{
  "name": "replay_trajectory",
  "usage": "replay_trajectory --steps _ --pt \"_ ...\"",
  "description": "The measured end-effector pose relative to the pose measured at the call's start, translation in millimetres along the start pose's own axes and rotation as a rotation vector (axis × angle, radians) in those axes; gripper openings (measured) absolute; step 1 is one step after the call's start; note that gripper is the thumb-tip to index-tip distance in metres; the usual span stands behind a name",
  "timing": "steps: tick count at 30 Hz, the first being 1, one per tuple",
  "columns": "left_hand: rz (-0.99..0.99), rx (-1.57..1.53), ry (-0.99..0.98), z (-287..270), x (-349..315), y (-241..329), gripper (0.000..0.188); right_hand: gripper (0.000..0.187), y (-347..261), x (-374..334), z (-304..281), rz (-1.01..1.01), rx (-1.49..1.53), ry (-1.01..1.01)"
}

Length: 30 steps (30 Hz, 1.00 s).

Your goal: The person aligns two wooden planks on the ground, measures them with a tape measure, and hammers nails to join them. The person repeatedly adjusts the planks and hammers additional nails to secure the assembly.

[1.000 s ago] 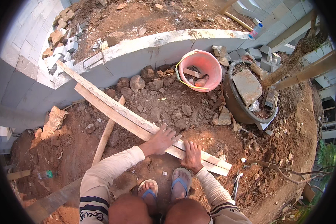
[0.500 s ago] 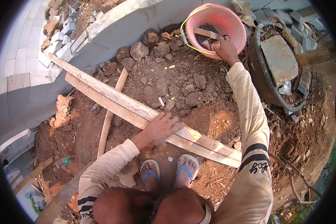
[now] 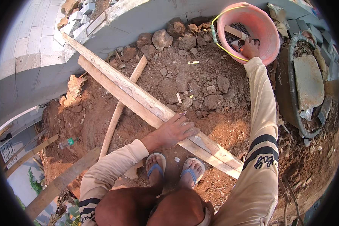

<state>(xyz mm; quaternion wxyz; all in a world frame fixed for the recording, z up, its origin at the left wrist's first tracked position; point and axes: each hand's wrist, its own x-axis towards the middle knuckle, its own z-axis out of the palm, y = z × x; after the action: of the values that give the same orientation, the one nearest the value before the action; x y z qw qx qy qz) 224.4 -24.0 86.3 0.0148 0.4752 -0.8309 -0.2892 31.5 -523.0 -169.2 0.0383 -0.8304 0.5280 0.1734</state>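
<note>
Right hand point(image 3: 250, 47) has gone from the planks point(image 3: 154, 109) into the pink bucket point(image 3: 265, 28), fingers' grip unclear; left hand point(image 3: 177, 130) stays flat, open, on planks.

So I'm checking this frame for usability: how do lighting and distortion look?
Head view: warm, low sunlight on the red soil; soft shadow beside the left hand on the planks. Fisheye bends the grey wall and darkens the rim. The right hand in the pink bucket stays sharp.
</note>
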Motion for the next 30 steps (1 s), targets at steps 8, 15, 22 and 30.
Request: replay_trajectory --steps 8,15,22,30 --pt "0.002 0.091 -0.051 -1.0 -2.5 1.6 0.092 0.085 -11.2 -24.5 -35.4 -0.066 0.212 -0.063" --pt "-0.014 0.007 -0.125 -8.8 0.6 1.5 0.075 0.054 15.9 -162.9 -142.7 -0.161 1.372 0.119" --pt "0.019 0.157 -0.086 -6.8 2.6 1.5 0.077 0.067 -24.0 -381.7 -165.5 0.256 2.72 -0.001" --pt "0.046 0.092 -0.027 -7.5 2.1 3.0 0.097 0.078 -112.2 -548.3 -149.5 0.545 2.665 -0.662"
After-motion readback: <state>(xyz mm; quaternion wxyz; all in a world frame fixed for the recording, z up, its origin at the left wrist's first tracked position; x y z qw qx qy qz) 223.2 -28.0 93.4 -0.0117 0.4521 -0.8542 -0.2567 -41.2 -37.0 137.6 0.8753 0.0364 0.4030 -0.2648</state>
